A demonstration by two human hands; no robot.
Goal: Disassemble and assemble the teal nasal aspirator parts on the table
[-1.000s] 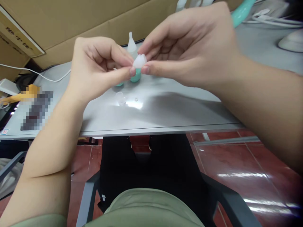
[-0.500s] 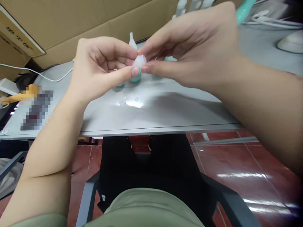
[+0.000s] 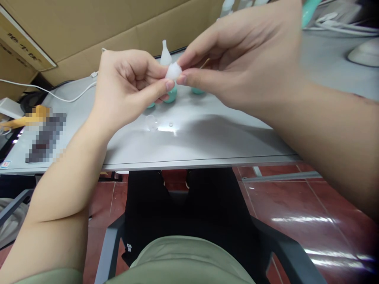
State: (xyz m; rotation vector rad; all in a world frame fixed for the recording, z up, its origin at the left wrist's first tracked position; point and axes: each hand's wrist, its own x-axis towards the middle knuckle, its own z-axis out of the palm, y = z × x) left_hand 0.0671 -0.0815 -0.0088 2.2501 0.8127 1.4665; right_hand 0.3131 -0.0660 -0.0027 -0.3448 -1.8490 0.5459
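The fingers [image 3: 154,91] of the left hand [image 3: 127,81] are closed on a small white translucent piece [image 3: 173,71], and the right hand [image 3: 251,57] pinches it from the other side between thumb and index finger, above the desk [image 3: 207,144]. Behind the piece rises a tapered white nozzle [image 3: 166,56]; green bases [image 3: 171,96] show below it and to its right. Nearer the person than the piece lie a clear disc [image 3: 152,123] and a tiny ring [image 3: 171,124]. Cardboard [image 3: 118,33] stands farthest beyond it.

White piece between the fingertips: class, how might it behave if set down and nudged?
The white piece is probably light: fingertips alone appear to support it. Its rounded, tapering outline suggests it could roll on the smooth-looking tabletop.
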